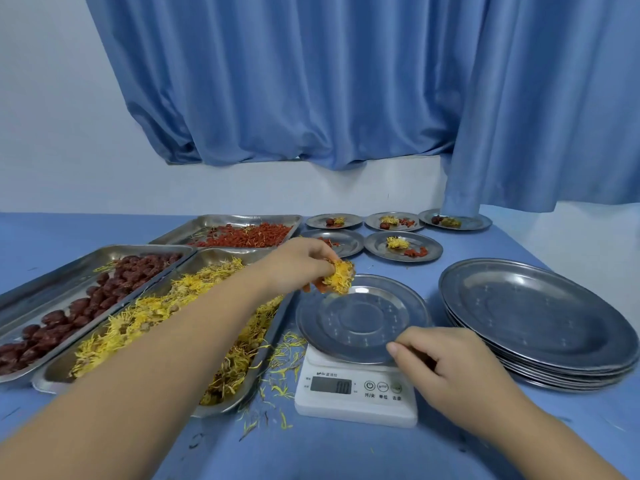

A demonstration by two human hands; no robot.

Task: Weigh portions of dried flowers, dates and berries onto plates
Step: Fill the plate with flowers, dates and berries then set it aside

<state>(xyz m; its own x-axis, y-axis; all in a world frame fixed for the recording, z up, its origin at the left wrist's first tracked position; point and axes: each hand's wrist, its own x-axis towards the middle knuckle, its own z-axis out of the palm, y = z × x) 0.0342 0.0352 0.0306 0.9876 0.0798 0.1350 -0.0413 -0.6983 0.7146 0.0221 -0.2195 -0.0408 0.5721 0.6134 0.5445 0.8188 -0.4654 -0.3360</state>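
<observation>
Fingers of your left hand (304, 263) pinch a clump of dried flowers (341, 277) over the bare plate (363, 317) on the scale (356, 405), while your right hand (446, 362) grips its rim, likely steadying it.

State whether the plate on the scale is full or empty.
Empty: the plate shows bare metal; the left hand holds the flowers above its far rim.

flowers (156, 313) yellow | dates (104, 292) dark red | berries (249, 235) seemingly orange-red | scale (356, 400) white
</observation>
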